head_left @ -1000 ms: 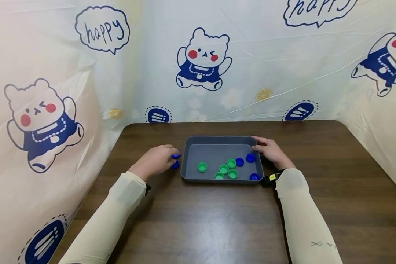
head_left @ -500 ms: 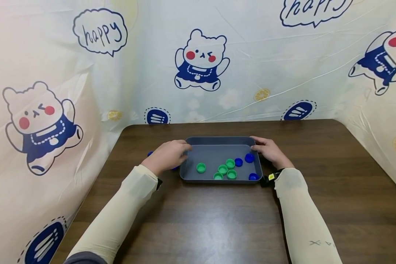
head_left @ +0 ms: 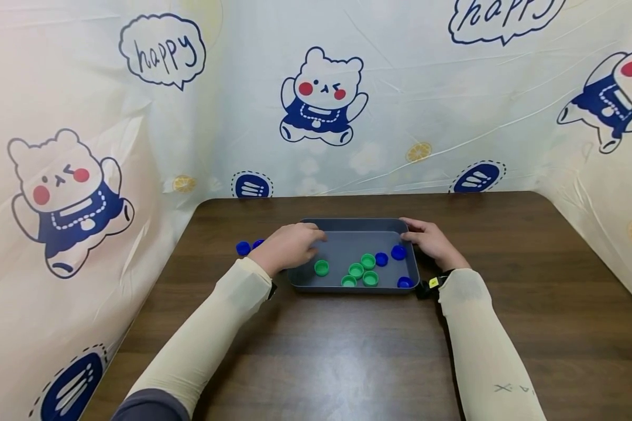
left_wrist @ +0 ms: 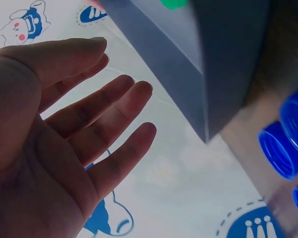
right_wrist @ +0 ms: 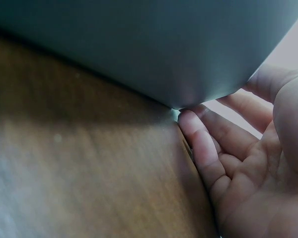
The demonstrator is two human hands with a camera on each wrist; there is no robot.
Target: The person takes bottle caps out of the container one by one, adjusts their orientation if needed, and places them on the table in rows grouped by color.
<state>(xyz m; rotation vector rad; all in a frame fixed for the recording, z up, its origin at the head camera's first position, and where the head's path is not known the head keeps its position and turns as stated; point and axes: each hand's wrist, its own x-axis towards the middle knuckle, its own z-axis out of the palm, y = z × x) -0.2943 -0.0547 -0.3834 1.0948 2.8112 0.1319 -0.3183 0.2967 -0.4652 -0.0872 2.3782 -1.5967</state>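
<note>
In the head view my left hand [head_left: 289, 248] hovers over the left end of a grey rectangular tray [head_left: 358, 289]. In the left wrist view the left fingers [left_wrist: 120, 156] are spread and loosely extended, with nothing between them. My right hand [head_left: 433, 242] grips the tray's far right corner, thumb over the rim and fingers outside; the right wrist view shows its fingertips [right_wrist: 191, 121] low against the tray's outer wall [right_wrist: 139, 44]. Inside the tray lie several green bottle caps [head_left: 356, 271] and three blue bottle caps [head_left: 398, 252].
More blue caps [head_left: 243, 248] lie on the brown wooden table [head_left: 347, 351] left of the tray, partly hidden behind the left hand. Several blue caps [left_wrist: 283, 148] also appear in the left wrist view. A printed cloth [head_left: 390, 117] hangs behind the table.
My left hand has moved right, from the blue caps beside the tray to over its left end, uncovering two blue caps on the table. The right hand stays at its corner.
</note>
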